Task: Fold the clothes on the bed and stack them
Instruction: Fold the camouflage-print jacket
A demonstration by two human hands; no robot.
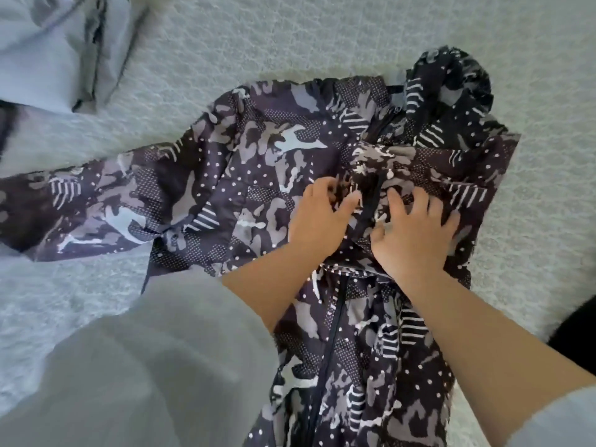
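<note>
A dark camouflage-print jacket (pixel 258 162) with dots and stripes lies spread on the pale bed (pixel 290 37), its hood (pixel 451 85) at the upper right and one sleeve (pixel 80 201) stretched out to the left. A black zip (pixel 332 333) runs down its front. My left hand (pixel 322 217) and my right hand (pixel 412 233) rest on the chest on either side of the zip. The fingers of both are curled and pinch the fabric along the zip edges. The jacket's right sleeve appears folded across under my right hand.
A light blue-grey garment (pixel 54 50) lies crumpled at the upper left of the bed. My grey sleeve (pixel 145 350) fills the lower left. A dark object (pixel 577 324) shows at the right edge.
</note>
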